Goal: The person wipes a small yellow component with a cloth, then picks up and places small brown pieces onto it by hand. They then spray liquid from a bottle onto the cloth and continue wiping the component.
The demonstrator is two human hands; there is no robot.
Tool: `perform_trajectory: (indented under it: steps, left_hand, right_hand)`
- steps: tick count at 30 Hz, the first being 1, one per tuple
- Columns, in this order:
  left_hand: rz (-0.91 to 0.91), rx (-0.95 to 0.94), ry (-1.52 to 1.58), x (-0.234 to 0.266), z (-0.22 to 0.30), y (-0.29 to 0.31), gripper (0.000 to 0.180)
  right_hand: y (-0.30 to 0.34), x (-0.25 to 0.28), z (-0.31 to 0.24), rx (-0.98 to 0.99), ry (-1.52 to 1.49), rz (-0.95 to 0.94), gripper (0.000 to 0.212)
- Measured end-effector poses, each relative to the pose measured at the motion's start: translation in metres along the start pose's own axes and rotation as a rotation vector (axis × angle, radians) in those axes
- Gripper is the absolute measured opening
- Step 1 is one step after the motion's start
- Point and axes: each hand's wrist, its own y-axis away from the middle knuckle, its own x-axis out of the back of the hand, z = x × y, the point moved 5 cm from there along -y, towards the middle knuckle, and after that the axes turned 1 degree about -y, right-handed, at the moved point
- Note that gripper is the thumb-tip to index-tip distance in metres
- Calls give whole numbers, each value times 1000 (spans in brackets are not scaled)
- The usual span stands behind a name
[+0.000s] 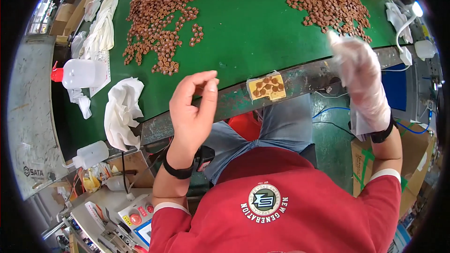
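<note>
My bare left hand (191, 112) hovers over the table's near edge, fingers curled and thumb tip close to the index fingertip. Whether something small sits in that pinch I cannot make out. In a thin whitish see-through glove, my right hand (360, 72) is raised near the right-hand pile, its fingers smeared by motion. Between the hands, a small yellow block (256, 94) rests on the table edge with several small brown round pieces on top. Many such pieces lie in a left pile (161, 14) and a right pile (328, 2) on the green tabletop (239, 23).
At the left are a crumpled white cloth (123, 112), a white squeeze bottle with a red cap (84, 73) and white gloves (104, 23). A second bottle (91, 154) lies below the cloth. On the right stands a lit lamp (416, 10), with a cardboard box (391, 159) below.
</note>
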Motion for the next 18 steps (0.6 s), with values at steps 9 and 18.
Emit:
perform_trajectory:
  steps: [9,18]
  left_hand:
    - [-352,-347,-509,-48,57,-8,35]
    - [-413,-342,-520,-58,55,-12,32]
  right_hand:
    - [31,15,85,-407,-679,613,27]
    - [37,12,75,-578,-836,728,32]
